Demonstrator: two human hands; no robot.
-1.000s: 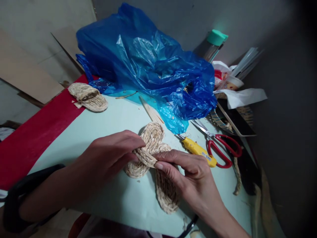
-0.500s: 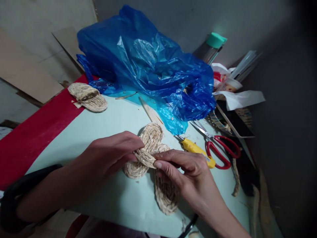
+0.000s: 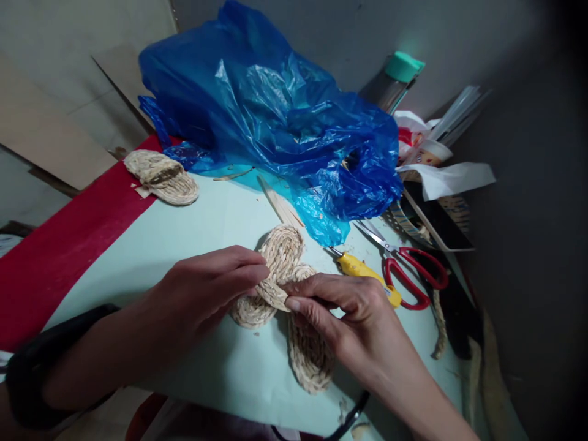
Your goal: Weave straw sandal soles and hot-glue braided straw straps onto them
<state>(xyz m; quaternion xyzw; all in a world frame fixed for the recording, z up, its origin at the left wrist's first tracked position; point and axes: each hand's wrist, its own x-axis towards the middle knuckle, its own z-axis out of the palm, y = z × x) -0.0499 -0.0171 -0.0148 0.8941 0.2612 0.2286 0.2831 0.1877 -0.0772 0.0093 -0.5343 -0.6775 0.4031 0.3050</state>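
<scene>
My right hand (image 3: 353, 315) pinches the end of a short braided straw strip (image 3: 274, 295) between thumb and forefinger. My left hand (image 3: 215, 283) closes on the strip's other end from the left, its thumb mostly hidden. Under and behind the strip lies a woven straw sole (image 3: 282, 248), whose lower end (image 3: 252, 313) shows below my left fingers. Another straw sole (image 3: 312, 361) lies partly under my right hand. At the far left rests a small straw slipper (image 3: 163, 177) with a band across it.
A yellow-handled awl (image 3: 361, 269) and red-handled scissors (image 3: 395, 260) lie right of my hands. A crumpled blue plastic bag (image 3: 271, 116) fills the back. A flat wooden piece (image 3: 280, 202) sits before it. A basket (image 3: 408, 223) and phone-like slab (image 3: 438, 220) stand right.
My left fingers have shifted slightly over the strip, and the left thumb is now less visible. My right hand keeps its pinch. The whole view has moved a little.
</scene>
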